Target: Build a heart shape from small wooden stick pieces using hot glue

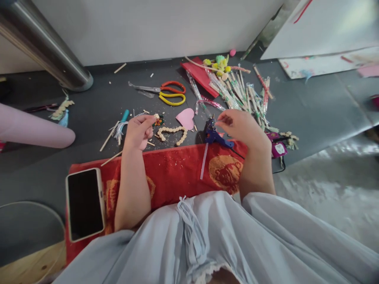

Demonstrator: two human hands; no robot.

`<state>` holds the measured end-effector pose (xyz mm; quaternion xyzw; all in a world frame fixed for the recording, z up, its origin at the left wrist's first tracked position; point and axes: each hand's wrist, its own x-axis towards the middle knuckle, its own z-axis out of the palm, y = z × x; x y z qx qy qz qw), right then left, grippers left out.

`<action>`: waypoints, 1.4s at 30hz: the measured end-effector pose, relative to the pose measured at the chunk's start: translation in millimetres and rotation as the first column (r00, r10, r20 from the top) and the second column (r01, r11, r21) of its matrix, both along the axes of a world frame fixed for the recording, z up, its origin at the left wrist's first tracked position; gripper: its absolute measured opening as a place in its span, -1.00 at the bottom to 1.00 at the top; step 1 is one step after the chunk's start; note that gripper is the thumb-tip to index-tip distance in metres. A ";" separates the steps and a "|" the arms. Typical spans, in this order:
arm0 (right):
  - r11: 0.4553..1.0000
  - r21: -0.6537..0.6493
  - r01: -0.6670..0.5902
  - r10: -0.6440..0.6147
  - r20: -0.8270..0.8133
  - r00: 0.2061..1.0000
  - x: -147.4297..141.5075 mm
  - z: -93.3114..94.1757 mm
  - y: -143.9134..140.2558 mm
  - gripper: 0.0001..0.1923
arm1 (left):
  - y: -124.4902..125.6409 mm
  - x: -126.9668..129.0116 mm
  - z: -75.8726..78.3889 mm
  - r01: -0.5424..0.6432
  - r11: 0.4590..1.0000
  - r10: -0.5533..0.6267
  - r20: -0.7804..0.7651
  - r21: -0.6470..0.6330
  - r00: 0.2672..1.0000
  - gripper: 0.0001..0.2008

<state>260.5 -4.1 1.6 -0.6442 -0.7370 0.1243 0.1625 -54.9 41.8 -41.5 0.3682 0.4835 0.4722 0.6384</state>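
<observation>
My left hand [137, 132] pinches a small cream-coloured piece [156, 116] between thumb and fingertips, above the grey surface. Below it lies an open, curved outline of similar cream pieces [184, 136], with crumbs scattered around. A pink paper heart [185, 117] lies just behind that outline. My right hand [237, 124] is beside a blue glue gun [215, 138], its fingertips pinched together close to the nozzle end. Whatever those fingers hold is too small to make out. From the gun's rear a clear glue stick [204, 161] sticks out over the red towel [174, 169].
Scissors [156, 90] with orange and yellow handles lie behind the hands. Wrapped sticks [237, 92] and a red packet [201, 77] lie at the back right. A phone [84, 203] rests at the left. A metal post [50, 43] and a pink cylinder [35, 126] stand further left.
</observation>
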 end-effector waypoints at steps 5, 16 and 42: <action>0.986 -0.133 0.104 -0.086 0.134 0.987 11.1 -22.7 -34.2 -0.61 | 0.4 1.3 3.3 -0.040 0.999 0.041 0.035 -0.031 0.999 -0.80; 0.953 -0.237 0.186 -0.106 0.313 0.944 -13.3 -22.6 -46.3 -0.65 | 2.0 -1.2 0.6 0.003 1.000 -0.003 0.052 0.007 0.999 -0.78; 0.977 -0.212 -0.013 -0.193 -0.911 0.364 -44.1 -8.2 -28.6 -0.48 | 0.5 0.7 0.0 -0.009 1.000 0.007 0.087 0.025 0.996 -0.79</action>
